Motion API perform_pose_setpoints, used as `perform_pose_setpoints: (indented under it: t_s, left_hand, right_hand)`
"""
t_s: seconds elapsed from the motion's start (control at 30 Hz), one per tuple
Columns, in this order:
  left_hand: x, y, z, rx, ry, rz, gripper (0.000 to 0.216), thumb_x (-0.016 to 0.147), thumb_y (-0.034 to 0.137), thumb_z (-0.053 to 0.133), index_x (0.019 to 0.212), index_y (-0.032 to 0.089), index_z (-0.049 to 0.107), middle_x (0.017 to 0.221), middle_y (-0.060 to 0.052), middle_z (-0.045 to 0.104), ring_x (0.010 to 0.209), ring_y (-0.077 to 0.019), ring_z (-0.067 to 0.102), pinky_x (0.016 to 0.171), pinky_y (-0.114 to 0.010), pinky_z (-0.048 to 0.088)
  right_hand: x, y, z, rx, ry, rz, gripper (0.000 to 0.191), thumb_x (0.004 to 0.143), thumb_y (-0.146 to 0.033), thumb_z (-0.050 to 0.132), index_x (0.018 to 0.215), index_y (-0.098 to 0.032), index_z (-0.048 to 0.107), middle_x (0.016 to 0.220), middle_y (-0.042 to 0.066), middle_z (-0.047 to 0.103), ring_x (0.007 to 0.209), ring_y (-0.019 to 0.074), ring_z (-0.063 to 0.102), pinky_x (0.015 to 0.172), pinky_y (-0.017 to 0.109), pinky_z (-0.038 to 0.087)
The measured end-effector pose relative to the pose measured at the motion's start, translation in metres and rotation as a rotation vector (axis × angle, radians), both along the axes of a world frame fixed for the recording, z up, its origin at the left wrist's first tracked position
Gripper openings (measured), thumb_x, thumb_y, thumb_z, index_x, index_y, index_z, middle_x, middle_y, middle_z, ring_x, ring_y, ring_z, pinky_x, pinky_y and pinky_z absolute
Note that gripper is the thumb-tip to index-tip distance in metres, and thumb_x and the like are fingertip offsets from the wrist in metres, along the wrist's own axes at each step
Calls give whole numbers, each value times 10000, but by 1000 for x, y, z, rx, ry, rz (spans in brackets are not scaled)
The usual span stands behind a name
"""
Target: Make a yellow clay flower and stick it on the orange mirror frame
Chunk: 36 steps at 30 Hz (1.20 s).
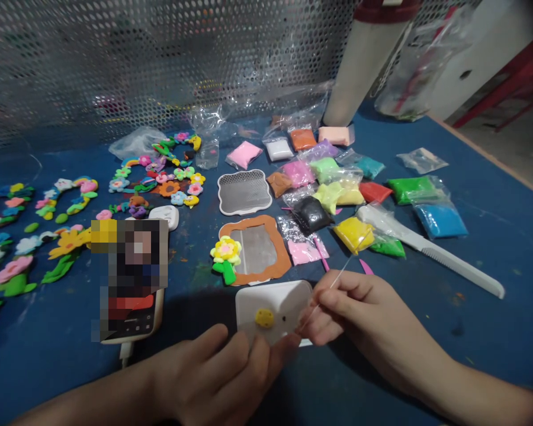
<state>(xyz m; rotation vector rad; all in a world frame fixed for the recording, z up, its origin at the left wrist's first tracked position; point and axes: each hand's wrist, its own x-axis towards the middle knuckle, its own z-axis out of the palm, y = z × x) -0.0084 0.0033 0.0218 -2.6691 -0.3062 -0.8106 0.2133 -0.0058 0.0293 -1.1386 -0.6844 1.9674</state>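
Observation:
In front of me my right hand (346, 307) pinches a thin, pale, needle-like stick (341, 274), which slants up and away from the fingers. My left hand (235, 367) is closed, its fingertips meeting those of the right hand; what it holds, if anything, is hidden. Beneath both hands lies a white plastic lid or tray (249, 299). On it sit a small yellow clay piece (265, 318) with dark spots and a tiny black bit (284, 318). Just beyond is a mirror frame (279, 266) covered in brown clay, with a yellow clay flower (225, 251) at its left.
Bagged clay in many colours, such as a yellow packet (354, 235) and a black one (311, 214), spreads behind. A white comb (453, 266) lies at right. Left are a phone (157, 319), an earbud case (165, 218) and clay-flower rings (169, 188). A tumbler (359, 65) stands behind.

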Motion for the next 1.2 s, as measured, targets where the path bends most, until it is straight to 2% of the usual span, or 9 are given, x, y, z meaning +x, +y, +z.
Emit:
perform_pose_setpoints:
  t_s: [0.23,0.53,0.63,0.67,0.73,0.77,1.0,1.13,1.2]
  left_hand:
    - [0,-3,-2,30,10,3,196,674,191,763,866,199,722,785,53,628,697,-81,527,487,-250,367]
    - [1,-7,-2,4,-7,11,204,780,125,643,964,194,699,800,62,637,705,-74,531,504,-259,385]
    - [2,-13,-1,-93,-33,122,231,778,104,638,988,188,686,786,64,638,713,-89,526,519,-285,399]
    - [3,-13,-1,-163,-39,225,257,756,89,659,992,188,683,788,62,642,727,-99,531,542,-297,411]
    - [3,-12,-2,-43,-21,44,251,728,135,700,974,184,694,786,66,642,705,-79,530,511,-270,387]
    - [2,-10,-2,-17,-24,19,223,734,143,696,952,189,702,787,66,645,704,-75,532,511,-264,381]
    - [0,-6,0,-48,8,25,204,776,165,657,977,182,692,770,71,669,717,-76,542,513,-260,379]
    - [5,-19,-1,-223,-49,228,269,774,112,660,1036,175,658,765,70,680,733,-100,543,549,-297,407]
    - [7,-25,-1,-259,-59,268,281,773,95,667,1040,181,650,755,77,681,733,-101,543,562,-307,415]
  right_hand:
    - [-2,0,0,-40,75,-6,218,789,-329,665,672,-144,661,648,39,713,519,84,663,506,137,526]
    - [-1,-1,0,-7,85,-5,187,783,-297,677,673,-148,654,627,32,713,510,80,662,500,123,521]
    - [-1,-2,0,0,79,-8,169,772,-287,688,678,-150,659,628,32,716,514,84,665,503,128,526]
    - [0,-3,0,4,84,-9,165,774,-286,687,681,-152,661,633,31,717,518,82,667,505,124,524]
    - [0,-3,1,7,97,-4,163,780,-285,682,681,-157,661,638,28,719,532,81,671,514,120,525]
    - [1,-3,1,6,104,-5,164,779,-285,682,678,-158,659,636,26,719,534,81,672,516,119,526]
    - [-1,-1,2,-4,89,-11,170,783,-284,679,682,-149,652,644,23,716,537,81,669,519,127,528]
    - [0,-1,2,9,95,-4,164,784,-284,678,690,-153,652,646,19,714,540,82,670,521,130,530]
    - [1,-1,1,18,90,1,159,790,-279,672,692,-155,654,645,17,713,545,80,671,523,128,531]
